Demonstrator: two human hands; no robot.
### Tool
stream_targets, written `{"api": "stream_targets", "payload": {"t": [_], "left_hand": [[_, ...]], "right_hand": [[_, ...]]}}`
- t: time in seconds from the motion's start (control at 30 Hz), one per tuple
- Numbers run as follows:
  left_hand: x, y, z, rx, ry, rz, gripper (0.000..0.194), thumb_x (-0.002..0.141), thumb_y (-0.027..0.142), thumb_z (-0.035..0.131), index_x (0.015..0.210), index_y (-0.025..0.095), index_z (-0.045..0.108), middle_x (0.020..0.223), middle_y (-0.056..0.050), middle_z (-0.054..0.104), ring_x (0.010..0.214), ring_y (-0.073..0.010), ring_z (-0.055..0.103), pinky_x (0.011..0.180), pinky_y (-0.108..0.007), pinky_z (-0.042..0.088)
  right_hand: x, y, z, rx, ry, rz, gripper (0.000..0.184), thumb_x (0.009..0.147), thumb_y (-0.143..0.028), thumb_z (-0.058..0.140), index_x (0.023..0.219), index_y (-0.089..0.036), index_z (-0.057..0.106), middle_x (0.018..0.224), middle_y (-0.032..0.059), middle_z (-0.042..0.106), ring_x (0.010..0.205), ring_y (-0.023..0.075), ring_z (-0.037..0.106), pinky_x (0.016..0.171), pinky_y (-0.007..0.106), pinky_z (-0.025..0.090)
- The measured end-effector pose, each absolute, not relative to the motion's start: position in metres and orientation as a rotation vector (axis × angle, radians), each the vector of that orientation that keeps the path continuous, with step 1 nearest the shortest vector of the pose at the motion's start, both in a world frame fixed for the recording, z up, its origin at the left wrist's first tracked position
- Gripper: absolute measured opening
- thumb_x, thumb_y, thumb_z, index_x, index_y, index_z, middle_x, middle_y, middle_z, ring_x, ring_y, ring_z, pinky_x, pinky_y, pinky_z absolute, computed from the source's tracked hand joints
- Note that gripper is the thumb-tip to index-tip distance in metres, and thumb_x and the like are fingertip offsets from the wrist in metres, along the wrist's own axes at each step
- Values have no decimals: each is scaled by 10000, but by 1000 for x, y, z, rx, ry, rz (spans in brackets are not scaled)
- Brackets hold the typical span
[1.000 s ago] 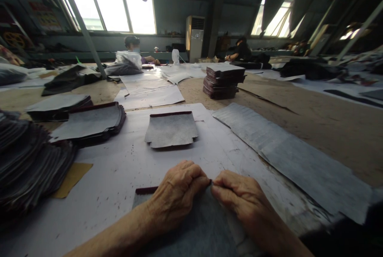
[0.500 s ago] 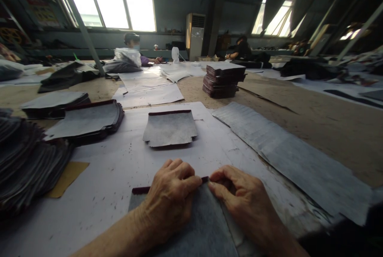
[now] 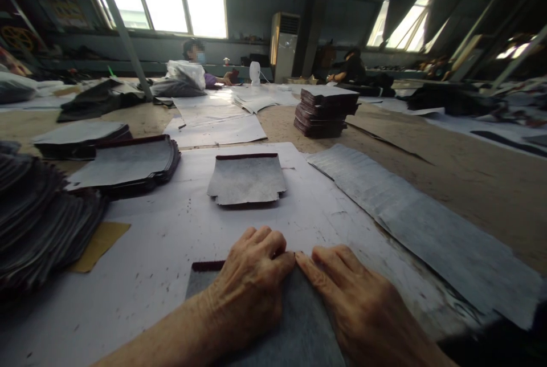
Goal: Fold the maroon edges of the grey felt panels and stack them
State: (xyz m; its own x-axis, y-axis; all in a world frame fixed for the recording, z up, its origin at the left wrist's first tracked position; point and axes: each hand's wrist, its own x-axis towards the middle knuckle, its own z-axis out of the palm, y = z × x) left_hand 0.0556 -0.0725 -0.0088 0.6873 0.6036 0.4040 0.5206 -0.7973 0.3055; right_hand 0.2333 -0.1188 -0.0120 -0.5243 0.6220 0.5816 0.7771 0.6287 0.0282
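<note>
A grey-backed fabric piece (image 3: pixel 299 321) lies on white paper before me, with a dark maroon folded edge (image 3: pixel 207 265) along its far side. My left hand (image 3: pixel 252 281) is curled over this fold, its thumb and bent fingers pressing it down. At the fold's right end, my right hand (image 3: pixel 354 293) presses with the index fingertip close to the left thumb; the other fingers are bent and its thumb is hidden. Beyond the hands rests a similar fabric piece (image 3: pixel 247 182) with a maroon strip along its far edge.
Stacks of cut pieces (image 3: pixel 123 164) and a tall dark pile (image 3: pixel 38 230) stand at left, with tan card (image 3: pixel 100 246) beside it. A maroon stack (image 3: pixel 325 113) sits farther back. A long grey strip (image 3: pixel 419 219) lies at right. Two people are across the table.
My right hand has gone from pinching the fold's corner to pressing there with the index finger stretched forward. The left hand stays on the fold. The view has shifted slightly.
</note>
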Motion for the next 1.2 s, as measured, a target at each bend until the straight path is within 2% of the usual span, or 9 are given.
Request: {"api": "stream_targets", "payload": {"t": [0.2, 0.43, 0.53, 0.63, 0.73, 0.9, 1.03, 1.2], "left_hand": [[51, -75, -3, 2793, 910, 586, 242, 778, 60, 430, 909, 175, 599, 819, -50, 548, 747, -189, 468, 681, -364, 385], [32, -83, 12, 2743, 832, 414, 361, 734, 53, 451, 1063, 181, 526, 988, -61, 552, 856, -200, 494, 804, -376, 392], [12, -86, 10, 2732, 822, 437, 388, 774, 47, 416, 1130, 186, 486, 1092, -65, 531, 928, -195, 488, 859, -368, 384], [-10, -91, -1, 2779, 933, 568, 420, 827, 66, 373, 1233, 165, 409, 1151, -95, 496, 1007, -210, 456, 882, -365, 382], [-21, -96, -10, 2803, 1034, 648, 429, 833, 74, 363, 1252, 161, 401, 1128, -104, 493, 1002, -221, 450, 867, -368, 391], [-19, -98, -1, 2841, 1047, 493, 426, 796, 96, 408, 1220, 134, 434, 1000, -103, 535, 892, -227, 476, 823, -406, 397], [-27, -98, 10, 2871, 1051, 389, 377, 830, 141, 407, 1204, 156, 448, 974, -93, 538, 871, -219, 482, 813, -406, 391], [-39, -103, 5, 2809, 1169, 540, 284, 856, 177, 400, 1113, 145, 515, 943, -93, 533, 873, -215, 473, 797, -397, 392]], "right_hand": [[233, -117, -14, -1195, -2216, -205, 303, 807, -36, 373, 974, -111, 615, 908, 104, 591, 826, 193, 509, 677, 314, 512], [233, -117, -13, -1229, -2147, -112, 239, 818, -27, 372, 883, -135, 575, 885, 86, 558, 832, 183, 493, 722, 339, 483], [236, -117, -17, -1259, -2101, -116, 190, 817, -34, 386, 814, -136, 548, 860, 84, 548, 820, 169, 506, 734, 318, 476], [237, -118, -20, -1213, -2138, -235, 285, 822, -25, 352, 1008, -91, 558, 994, 118, 553, 934, 187, 501, 822, 331, 454], [236, -118, -17, -1126, -2284, -331, 439, 807, -13, 322, 1202, -93, 496, 1168, 106, 540, 1067, 226, 449, 888, 379, 407], [235, -114, -11, -1042, -2390, -386, 458, 774, -9, 332, 1108, -178, 595, 1106, -4, 623, 1043, 211, 476, 815, 335, 401], [238, -110, -13, -998, -2375, -399, 410, 797, -45, 352, 1079, -183, 614, 1057, -15, 648, 976, 193, 512, 793, 315, 398], [242, -111, -18, -998, -2334, -384, 366, 813, -48, 361, 1037, -188, 614, 1037, -16, 653, 972, 192, 523, 795, 324, 426]]}}
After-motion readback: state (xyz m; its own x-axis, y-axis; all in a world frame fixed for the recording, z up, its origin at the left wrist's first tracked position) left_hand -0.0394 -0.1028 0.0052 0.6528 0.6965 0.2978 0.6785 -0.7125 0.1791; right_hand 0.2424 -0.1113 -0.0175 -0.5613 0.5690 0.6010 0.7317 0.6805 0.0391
